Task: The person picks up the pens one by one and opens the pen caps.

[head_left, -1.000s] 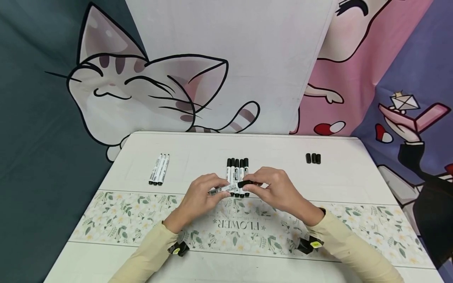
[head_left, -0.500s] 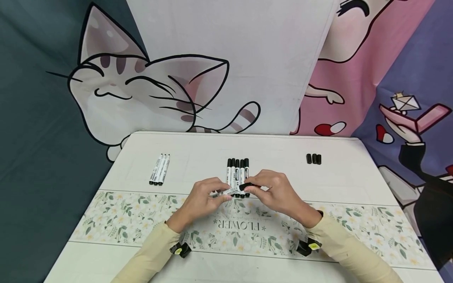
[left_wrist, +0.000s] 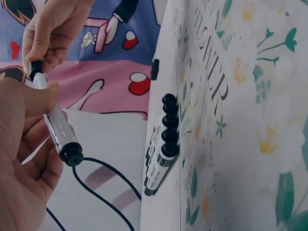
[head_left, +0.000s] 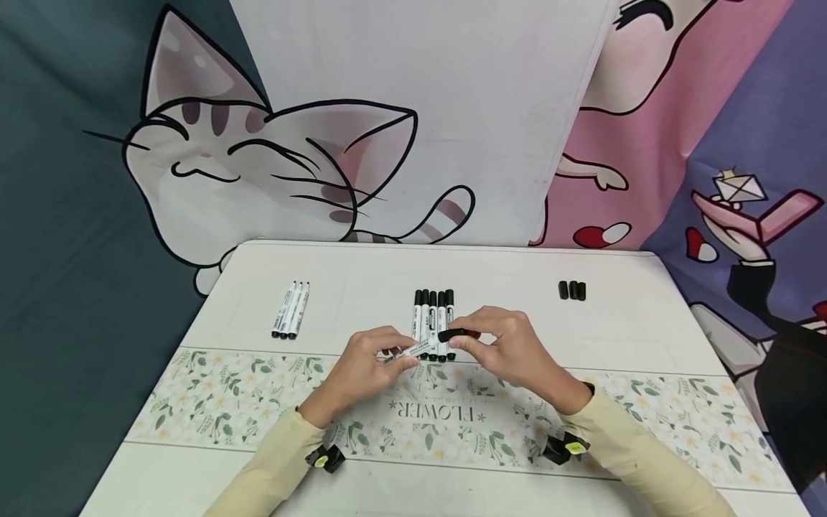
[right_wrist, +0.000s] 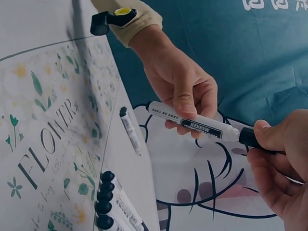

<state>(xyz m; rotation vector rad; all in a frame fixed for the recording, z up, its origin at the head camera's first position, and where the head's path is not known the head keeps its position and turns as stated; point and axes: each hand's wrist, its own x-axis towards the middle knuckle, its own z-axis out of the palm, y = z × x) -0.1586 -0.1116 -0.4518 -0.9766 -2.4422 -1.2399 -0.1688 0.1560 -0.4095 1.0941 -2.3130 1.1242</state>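
Two hands share one marker [head_left: 418,350] above the middle of the table [head_left: 362,273], just in front of the row of capped markers [head_left: 433,316]. Left hand [head_left: 362,373] curls thumb and fingers round the white barrel, label side out in the right wrist view, holding it nearly level. Right hand [head_left: 510,348] pinches the black cap [head_left: 454,335] at the marker's far end between thumb and forefinger. In the right wrist view the cap [right_wrist: 250,138] sits against a bare white neck of barrel, so it looks partly drawn off rather than fully seated, though that is hard to call for sure. Gripped at opposite ends like this, each hand can pull against the other along the marker's length.

Moving outward: five capped markers lie side by side, touching, caps pointing away from the person, right behind the hands. Off to the person's left, well apart, three uncapped markers [head_left: 291,310] lie together. Off to the right, three loose black caps [head_left: 572,290] sit in a tight cluster — barrels one side, caps the other, it seems. Behind the table hangs a cartoon cat backdrop [head_left: 258,165].
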